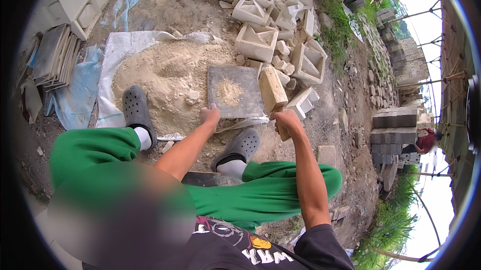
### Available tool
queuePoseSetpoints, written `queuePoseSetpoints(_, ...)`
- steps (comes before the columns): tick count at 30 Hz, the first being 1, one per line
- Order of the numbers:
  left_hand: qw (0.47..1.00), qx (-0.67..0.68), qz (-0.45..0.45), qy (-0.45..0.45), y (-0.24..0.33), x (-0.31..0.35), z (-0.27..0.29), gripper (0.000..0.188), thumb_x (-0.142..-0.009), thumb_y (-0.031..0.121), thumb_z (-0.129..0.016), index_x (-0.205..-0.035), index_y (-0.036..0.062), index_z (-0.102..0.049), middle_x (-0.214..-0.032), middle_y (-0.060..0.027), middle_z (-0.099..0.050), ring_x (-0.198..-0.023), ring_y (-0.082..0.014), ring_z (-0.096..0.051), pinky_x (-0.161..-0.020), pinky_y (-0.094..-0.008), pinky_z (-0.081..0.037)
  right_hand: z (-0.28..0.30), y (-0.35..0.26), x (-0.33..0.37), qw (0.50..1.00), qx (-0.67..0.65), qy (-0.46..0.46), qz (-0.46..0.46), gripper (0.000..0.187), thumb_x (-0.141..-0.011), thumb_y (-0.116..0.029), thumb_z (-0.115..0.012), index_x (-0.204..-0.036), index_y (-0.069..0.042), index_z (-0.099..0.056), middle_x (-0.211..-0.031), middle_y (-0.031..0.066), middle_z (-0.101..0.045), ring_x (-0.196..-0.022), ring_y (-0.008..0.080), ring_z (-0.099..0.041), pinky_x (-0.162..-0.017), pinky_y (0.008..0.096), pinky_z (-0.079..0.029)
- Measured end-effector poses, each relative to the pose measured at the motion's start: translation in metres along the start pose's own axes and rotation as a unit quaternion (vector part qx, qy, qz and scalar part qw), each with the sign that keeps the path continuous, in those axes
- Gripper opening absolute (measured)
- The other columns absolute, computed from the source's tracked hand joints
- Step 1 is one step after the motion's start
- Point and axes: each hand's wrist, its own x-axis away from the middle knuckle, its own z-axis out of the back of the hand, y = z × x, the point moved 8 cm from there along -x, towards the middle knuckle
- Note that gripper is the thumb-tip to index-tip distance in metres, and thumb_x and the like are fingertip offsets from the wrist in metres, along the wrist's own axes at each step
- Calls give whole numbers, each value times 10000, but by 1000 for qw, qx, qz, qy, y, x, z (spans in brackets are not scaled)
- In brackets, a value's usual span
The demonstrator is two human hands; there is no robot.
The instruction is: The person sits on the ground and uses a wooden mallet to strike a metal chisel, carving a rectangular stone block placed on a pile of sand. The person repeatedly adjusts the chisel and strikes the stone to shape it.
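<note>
Head view: left hand [210, 115] has fingers closed on the near edge of a flat grey square slab [235, 91], which lies at 12 o'clock from the hands on the edge of a sand pile [160, 77] spread over a white tarp [112, 49]. Right hand [284, 122] is wrapped tight around the handle of a wooden mallet [273, 89], head raised over the slab's right edge. A patch of sand sits mid-slab. Broken concrete moulds [258, 42] lie at 1 o'clock. Judgement: pin the slab firmly, keep left fingers clear of the strike line, land flat taps near the rim. Hard to tell: whether the mallet touches the slab; the handle is mostly hidden in the fist; slab thickness is unclear.
</note>
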Motion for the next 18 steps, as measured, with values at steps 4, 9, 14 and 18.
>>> queuePoseSetpoints(4, 997, -64, -29, -44, 18, 2, 5, 754, -980, 618, -408, -1195, -81, -591, -1212, -297, -623, -1155, -430, -601, -989, -499, -460, 39, 3, 51, 1000, 11, 1, -1, 308, -744, -199, -743, -892, 51, -639, -681, 82, -623, -533, 200, -625, -501, 344, -518)
queuePoseSetpoints(9, 981, -161, -66, -85, 42, 9, 2, 846, -978, 691, -311, -1069, -72, -665, -1058, -302, -679, -1065, -450, -640, -921, -520, -479, 35, 1, 86, 997, -81, -4, 16, 294, -775, -200, -759, -903, 25, -623, -678, 68, -602, -536, 182, -616, -501, 338, -515)
queuePoseSetpoints(14, 990, -51, -129, -27, 57, 26, -2, 798, -1003, 646, -324, -1018, -68, -681, -989, -291, -694, -996, -461, -657, -880, -516, -493, -12, 13, 71, 969, -245, -11, 41, 258, -801, -173, -762, -898, 8, -605, -663, 78, -585, -510, 194, -597, -471, 344, -507)
queuePoseSetpoints(18, 989, -34, -142, -27, 68, 29, 0, 744, -1025, 592, -337, -1033, -70, -675, -1014, -295, -690, -1012, -461, -652, -872, -511, -494, -33, 24, 57, 981, -192, 5, 17, 272, -801, -165, -761, -919, 29, -612, -669, 79, -577, -513, 196, -598, -475, 346, -508)
